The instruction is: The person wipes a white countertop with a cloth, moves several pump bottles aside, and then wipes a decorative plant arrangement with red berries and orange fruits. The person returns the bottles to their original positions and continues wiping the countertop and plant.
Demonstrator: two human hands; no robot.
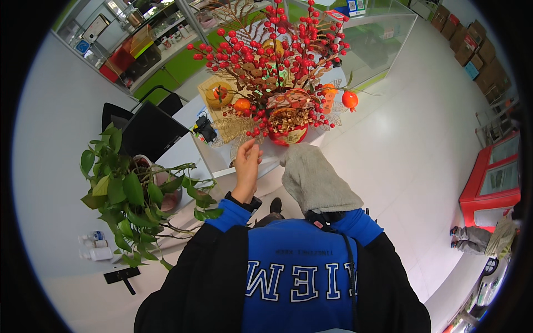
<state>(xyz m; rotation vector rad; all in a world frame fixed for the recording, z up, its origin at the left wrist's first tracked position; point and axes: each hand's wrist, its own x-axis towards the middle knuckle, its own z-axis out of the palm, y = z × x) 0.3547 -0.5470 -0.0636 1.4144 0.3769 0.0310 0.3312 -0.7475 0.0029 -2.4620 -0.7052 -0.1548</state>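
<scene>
My left hand [247,168] is raised with its fingers loosely bent and apart, holding nothing. A grey cloth [320,177] covers my right hand like a mitt, so its fingers are hidden. Both hands are near a red pot [287,138] bearing gold decoration. The cloth's tip is just below the pot; whether they touch I cannot tell. From the pot rises an artificial arrangement of red berry branches [250,54], with orange pomegranates [349,100] and gold leaves [235,128]. It stands on a white counter [183,160].
A potted pothos [133,187] trails over the counter at left, beside a black monitor [152,131]. Glass display cases [374,45] stand behind. Cardboard boxes [479,54], a red cabinet [491,179] and another person's legs [472,239] are at right. A black-headed squeegee-like tool [123,275] is lower left.
</scene>
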